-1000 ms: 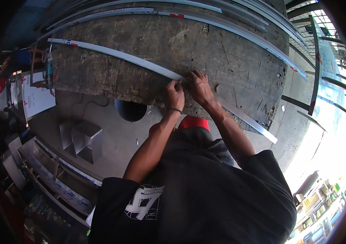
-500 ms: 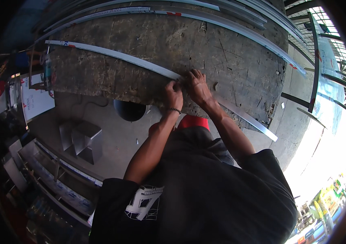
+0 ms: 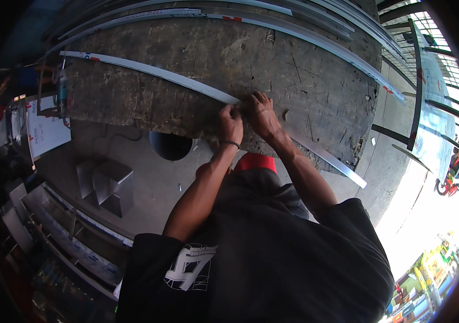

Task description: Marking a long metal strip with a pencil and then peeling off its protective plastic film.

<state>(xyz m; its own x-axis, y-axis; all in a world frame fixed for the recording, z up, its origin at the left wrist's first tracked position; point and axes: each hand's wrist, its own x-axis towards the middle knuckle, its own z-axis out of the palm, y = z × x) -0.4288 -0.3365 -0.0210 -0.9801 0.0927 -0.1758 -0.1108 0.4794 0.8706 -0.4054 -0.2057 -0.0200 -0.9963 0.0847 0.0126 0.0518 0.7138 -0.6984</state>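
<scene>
A long silver metal strip [image 3: 154, 71] lies along the near edge of a worn, scratched wooden workbench [image 3: 218, 54]. It runs from the far left to past the bench's right corner. My left hand [image 3: 231, 124] pinches the strip at its middle, a dark band on the wrist. My right hand [image 3: 262, 114] presses down on the strip right beside it, fingers curled over it. The two hands touch each other. Whether a small tool sits under the fingers is hidden.
More long metal strips [image 3: 315, 37] lie along the bench's far side. Below the bench are a dark round opening [image 3: 170, 144] and grey metal boxes [image 3: 105, 183] on a concrete floor. Shelving [image 3: 62, 237] stands at the left. Dark metal railings [image 3: 415, 81] stand at the right.
Both hands stay on the same spot of the strip; the fingers shift only slightly. The view has barely moved.
</scene>
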